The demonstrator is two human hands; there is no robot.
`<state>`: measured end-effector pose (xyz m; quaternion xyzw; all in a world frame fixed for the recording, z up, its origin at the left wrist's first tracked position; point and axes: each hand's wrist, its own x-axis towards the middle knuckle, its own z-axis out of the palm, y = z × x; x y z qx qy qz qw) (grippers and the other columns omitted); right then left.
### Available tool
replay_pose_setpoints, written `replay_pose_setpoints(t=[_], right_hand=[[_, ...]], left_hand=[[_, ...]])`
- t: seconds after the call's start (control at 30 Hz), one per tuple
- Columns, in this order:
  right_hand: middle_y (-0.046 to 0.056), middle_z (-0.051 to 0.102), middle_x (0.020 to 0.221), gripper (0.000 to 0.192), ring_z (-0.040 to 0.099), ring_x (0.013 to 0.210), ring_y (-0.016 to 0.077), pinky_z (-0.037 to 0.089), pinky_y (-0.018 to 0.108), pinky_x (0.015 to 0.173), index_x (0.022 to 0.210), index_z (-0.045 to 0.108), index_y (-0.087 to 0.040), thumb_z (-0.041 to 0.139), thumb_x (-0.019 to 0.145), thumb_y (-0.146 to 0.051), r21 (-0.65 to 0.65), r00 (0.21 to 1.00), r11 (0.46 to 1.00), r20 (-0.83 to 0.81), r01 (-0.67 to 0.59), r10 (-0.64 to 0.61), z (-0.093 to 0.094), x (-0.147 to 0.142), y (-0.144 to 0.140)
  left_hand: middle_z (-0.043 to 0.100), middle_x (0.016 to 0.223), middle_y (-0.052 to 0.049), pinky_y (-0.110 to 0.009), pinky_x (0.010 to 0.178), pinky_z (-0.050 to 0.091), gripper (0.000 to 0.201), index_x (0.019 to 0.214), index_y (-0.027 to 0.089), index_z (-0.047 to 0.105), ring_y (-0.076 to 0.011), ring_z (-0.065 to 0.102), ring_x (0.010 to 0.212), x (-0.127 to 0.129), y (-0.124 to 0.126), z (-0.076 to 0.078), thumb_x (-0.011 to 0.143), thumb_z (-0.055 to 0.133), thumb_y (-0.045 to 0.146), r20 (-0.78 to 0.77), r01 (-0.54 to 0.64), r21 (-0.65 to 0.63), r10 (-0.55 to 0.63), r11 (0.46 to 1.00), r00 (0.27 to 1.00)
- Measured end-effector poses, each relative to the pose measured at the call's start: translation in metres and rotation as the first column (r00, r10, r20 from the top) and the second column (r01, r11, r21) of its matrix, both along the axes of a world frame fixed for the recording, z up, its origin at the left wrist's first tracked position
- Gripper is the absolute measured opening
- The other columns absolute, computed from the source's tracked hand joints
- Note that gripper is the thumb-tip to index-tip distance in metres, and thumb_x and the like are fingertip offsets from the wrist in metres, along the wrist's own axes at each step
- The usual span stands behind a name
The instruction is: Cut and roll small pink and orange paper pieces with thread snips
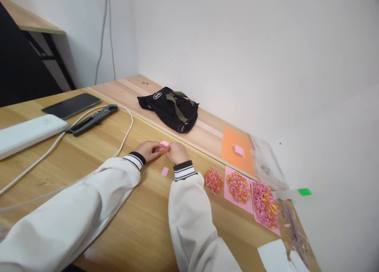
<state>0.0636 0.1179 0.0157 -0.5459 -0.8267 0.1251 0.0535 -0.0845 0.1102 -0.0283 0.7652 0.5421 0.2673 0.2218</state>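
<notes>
Nearest to where the person sits, two white sleeves with black-and-white striped cuffs reach out over the light wooden tabletop (pixel 142 224), and the left hand (pixel 150 150) and the right hand (pixel 177 152) meet just above it, fingertips drawn together and pinching between them a small pink folded paper piece (pixel 164 144) with a bit of orange showing beneath it; how tightly each finger closes I cannot tell from here. Just below the hands a small pink paper slip (pixel 165 171) lies flat on the wood. To my eye this is fine folding work, and it would go best with both hands kept low and close, the creases pressed firmly between the fingertips while the wrists rest on the wood. To the right of the sleeves sit a loose heap of orange-pink folded bits (pixel 213 180), a mixed orange and pink heap on a pink sheet (pixel 238 187) and a larger pink heap (pixel 265 204), with crumpled clear plastic wrapping (pixel 291 220) and a strip with a green tab (pixel 304 192) beyond them. Farther back lie an orange paper sheet (pixel 237 147) carrying a small pink pad (pixel 238 150), a black fabric bag with olive straps (pixel 171 107), a white cable (pixel 126 136), dark pliers (pixel 92 120), a white flat slab (pixel 28 133) and a dark phone (pixel 71 105). Plain white walls close the corner.
</notes>
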Motion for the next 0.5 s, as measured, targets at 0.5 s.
replay_pose_setpoints(t=[0.5], right_hand=[[0.009,0.065,0.065,0.021,0.059,0.062,0.019,0.033,0.026,0.053,0.063,0.064,-0.019,0.056,0.073,-0.036,0.019,0.995,1.0,-0.095,0.011,-0.009,-0.01,-0.001,0.0]], left_hand=[[0.049,0.05,0.003,-0.021,0.05,0.035,0.02,0.078,0.016,0.067,-0.0097,0.043,0.047,0.002,0.0,0.003,0.068,0.054,0.029,-0.024,0.024,-0.023,-0.025,0.999,0.999]])
